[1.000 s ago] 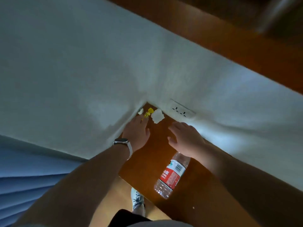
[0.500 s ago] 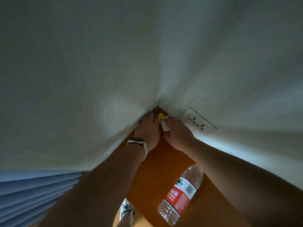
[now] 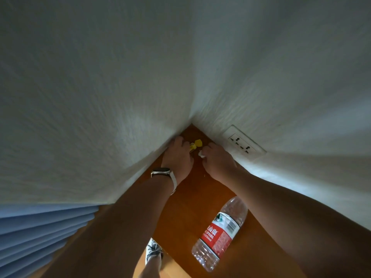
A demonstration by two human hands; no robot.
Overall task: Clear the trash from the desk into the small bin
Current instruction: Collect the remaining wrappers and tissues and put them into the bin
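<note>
Blinds (image 3: 40, 227): pale blue slats fill the lower left, under the left wall.
Shoe (image 3: 153, 251): a grey-and-white trainer on the floor, just past the tabletop's near edge.
Watch (image 3: 161, 171): on the left wrist, with a light strap.
Left hand (image 3: 177, 155): reaches into the corner where the two walls meet. Its fingers are bent, with the tips against the yellow wrapper. Whether they grip the wrapper cannot be told.
Tabletop (image 3: 186, 199): orange-brown wood that narrows into the corner.
Yellow wrapper (image 3: 196, 145): a small piece lying on the tabletop deep in the corner, between the two hands and touching the left fingers.
White paper scrap (image 3: 201, 154): crumpled, and pinched at the right hand's fingertips just above the wood.
Right hand (image 3: 217, 161): curled, and clamped on the white paper scrap, close beside the left hand without clearly touching it.
Bottle (image 3: 220, 233): clear plastic with a red label. It lies on its side on the tabletop between the forearms, well apart from the scraps.
Wall socket (image 3: 244, 144): a white plate low on the right wall, near the right hand.
</note>
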